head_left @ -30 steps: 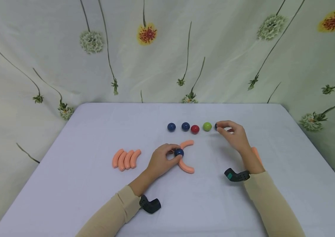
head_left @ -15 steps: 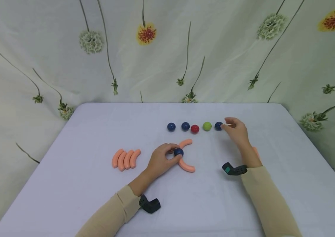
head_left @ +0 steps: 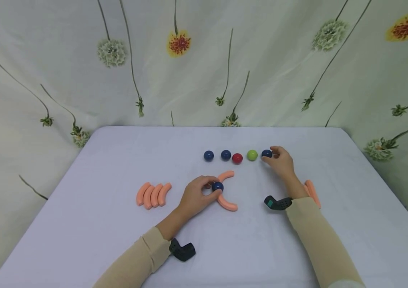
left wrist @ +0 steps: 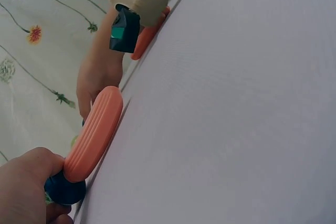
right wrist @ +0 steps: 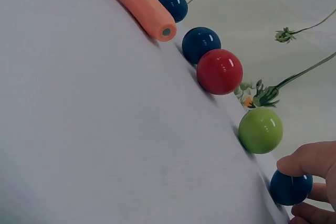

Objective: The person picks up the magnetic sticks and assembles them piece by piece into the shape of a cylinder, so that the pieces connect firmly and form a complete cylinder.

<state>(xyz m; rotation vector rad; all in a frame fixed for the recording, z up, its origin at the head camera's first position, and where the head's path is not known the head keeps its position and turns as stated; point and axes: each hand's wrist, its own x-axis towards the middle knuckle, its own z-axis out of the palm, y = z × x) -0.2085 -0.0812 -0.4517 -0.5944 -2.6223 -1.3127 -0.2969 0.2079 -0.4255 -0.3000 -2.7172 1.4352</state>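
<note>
My left hand (head_left: 197, 195) pinches a glossy dark blue ball (head_left: 217, 187) between thumb and fingers. Two salmon-coloured curved sticks fan out from this ball, one upper stick (head_left: 226, 175) and one lower stick (head_left: 228, 205). In the left wrist view a ribbed curved stick (left wrist: 95, 135) touches the held ball. My right hand (head_left: 284, 163) has its thumb and fingers around another blue ball (right wrist: 291, 188), the rightmost in a loose row. Beside that ball lies a green ball (head_left: 252, 155), then a red ball (head_left: 237, 159). Two blue balls finish the row, a middle ball (head_left: 226, 155) and a leftmost ball (head_left: 208, 155).
Several salmon curved sticks (head_left: 153, 195) lie side by side left of my left hand. More curved sticks (head_left: 312, 194) rest beside my right forearm, partly hidden by it. A white cloth covers the table (head_left: 92, 240); a flowered curtain (head_left: 279, 60) hangs behind.
My right hand draws its fingers off the rightmost blue ball to the right, then comes back around it. The left hand and its ball stay in place.
</note>
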